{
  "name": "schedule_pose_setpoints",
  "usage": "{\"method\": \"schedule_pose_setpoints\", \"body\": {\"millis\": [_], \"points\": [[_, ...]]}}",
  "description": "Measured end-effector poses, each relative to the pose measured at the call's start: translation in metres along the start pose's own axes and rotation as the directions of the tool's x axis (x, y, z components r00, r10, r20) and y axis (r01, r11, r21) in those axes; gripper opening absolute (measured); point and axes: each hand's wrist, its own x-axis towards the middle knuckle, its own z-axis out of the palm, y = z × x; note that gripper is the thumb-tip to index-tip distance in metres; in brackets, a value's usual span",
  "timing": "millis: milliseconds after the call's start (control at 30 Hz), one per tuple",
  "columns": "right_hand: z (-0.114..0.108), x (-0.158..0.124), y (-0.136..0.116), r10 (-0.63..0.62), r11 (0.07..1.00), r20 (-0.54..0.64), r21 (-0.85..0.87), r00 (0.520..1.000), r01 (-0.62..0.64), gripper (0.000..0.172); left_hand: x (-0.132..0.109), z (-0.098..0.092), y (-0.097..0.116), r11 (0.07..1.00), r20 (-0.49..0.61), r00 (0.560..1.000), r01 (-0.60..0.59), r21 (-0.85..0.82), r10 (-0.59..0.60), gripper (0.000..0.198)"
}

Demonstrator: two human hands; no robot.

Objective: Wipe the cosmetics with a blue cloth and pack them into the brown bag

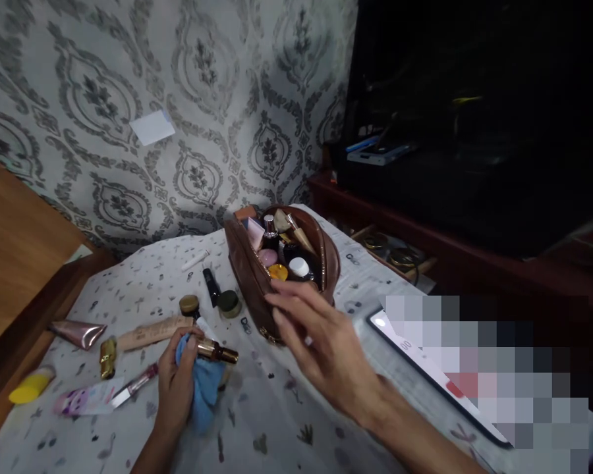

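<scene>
Plainly, in the head view, gripped a gold-and-brown bottle (220,352) and blue cloth (205,394) in the left hand (175,372), above the sheet (261,424). Held the right hand (329,339), fingers spread, at the near edge of the brown bag (246,270).

Gold-and-brown tube (218,351) nearly level, blue cloth (206,392) bunched against it; brown bag (247,266) unzipped, filled, just beyond.
</scene>
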Motion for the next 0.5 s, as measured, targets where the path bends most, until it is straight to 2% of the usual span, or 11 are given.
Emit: {"method": "schedule_pose_setpoints", "body": {"millis": [67, 133, 300, 500], "points": [[-0.01, 0.003, 0.01, 0.054, 0.988, 0.03, -0.143, 0.998, -0.049, 0.027, -0.001, -0.001, -0.002, 0.999, 0.009, 0.999, 0.051, 0.002, -0.051, 0.04], [-0.015, 0.0, 0.018, 0.09, 0.978, 0.043, -0.195, 0.995, -0.08, 0.026, -0.001, -0.004, -0.003, 0.995, 0.02, 0.995, 0.099, 0.025, -0.099, 0.041], [-0.021, -0.024, 0.024, 0.089, 0.985, -0.024, -0.145, 0.996, -0.092, 0.025, 0.0, -0.01, -0.004, 0.985, 0.021, 0.988, 0.149, 0.088, -0.151, 0.042], [-0.023, -0.055, 0.036, 0.156, 0.98, -0.083, -0.114, 0.984, -0.165, 0.037, 0.006, -0.021, -0.011, 0.954, -0.001, 0.961, 0.275, 0.118, -0.277, 0.048]]}}
